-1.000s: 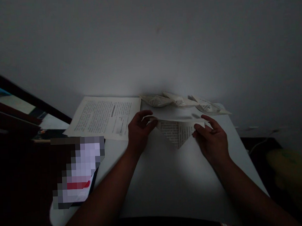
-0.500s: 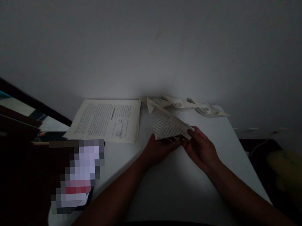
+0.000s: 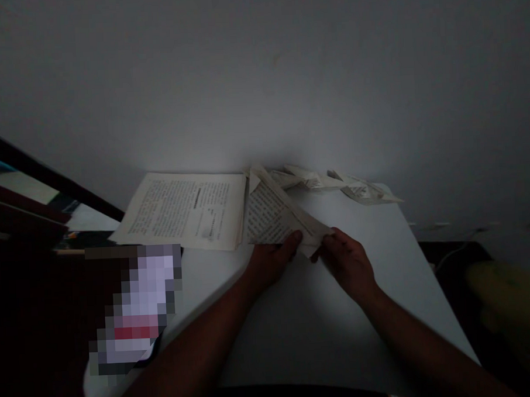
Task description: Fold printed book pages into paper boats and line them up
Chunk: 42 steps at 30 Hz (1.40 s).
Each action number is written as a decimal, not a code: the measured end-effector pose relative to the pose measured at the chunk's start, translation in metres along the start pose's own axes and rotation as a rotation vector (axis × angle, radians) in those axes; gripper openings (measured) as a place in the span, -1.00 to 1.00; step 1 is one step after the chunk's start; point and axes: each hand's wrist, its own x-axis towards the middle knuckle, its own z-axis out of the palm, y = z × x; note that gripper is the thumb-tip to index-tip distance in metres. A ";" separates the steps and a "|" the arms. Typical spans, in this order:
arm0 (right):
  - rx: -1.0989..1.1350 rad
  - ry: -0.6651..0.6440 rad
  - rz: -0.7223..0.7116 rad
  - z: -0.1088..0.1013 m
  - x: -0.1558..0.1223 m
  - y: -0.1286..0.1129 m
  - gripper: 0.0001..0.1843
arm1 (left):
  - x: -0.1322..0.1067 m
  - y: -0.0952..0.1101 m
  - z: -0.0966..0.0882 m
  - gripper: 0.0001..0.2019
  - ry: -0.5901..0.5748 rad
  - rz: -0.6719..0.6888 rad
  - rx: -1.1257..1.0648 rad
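Observation:
Both hands hold a folded sheet of printed paper (image 3: 274, 215) above the white table (image 3: 297, 331). My left hand (image 3: 272, 259) grips its lower edge, thumb on top of the print. My right hand (image 3: 344, 259) pinches the sheet's right corner, fingers curled. The sheet tilts up and to the left, with its far tip near the wall. Several folded paper boats (image 3: 334, 184) lie in a row along the table's back edge, just behind the held sheet.
A stack of printed pages (image 3: 184, 208) lies at the table's back left. A blurred phone-like object (image 3: 138, 303) rests at the left edge. The grey wall (image 3: 259, 76) rises right behind the table. Dark furniture stands left, a yellowish object (image 3: 510, 299) right.
The paper was spread flat between my hands; they have come together and lifted it, and it has since swung left toward the page stack.

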 end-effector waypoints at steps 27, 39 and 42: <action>-0.432 0.240 -0.302 0.013 -0.010 -0.018 -0.97 | -0.007 0.007 0.005 -0.61 -0.073 -0.192 -0.089; -0.145 0.312 -0.153 0.017 -0.009 -0.018 -0.80 | -0.010 0.013 0.006 -0.69 -0.102 -0.062 -0.010; -0.016 0.278 -0.136 0.018 -0.006 -0.017 -0.62 | -0.007 0.012 0.005 -0.71 -0.197 0.032 0.012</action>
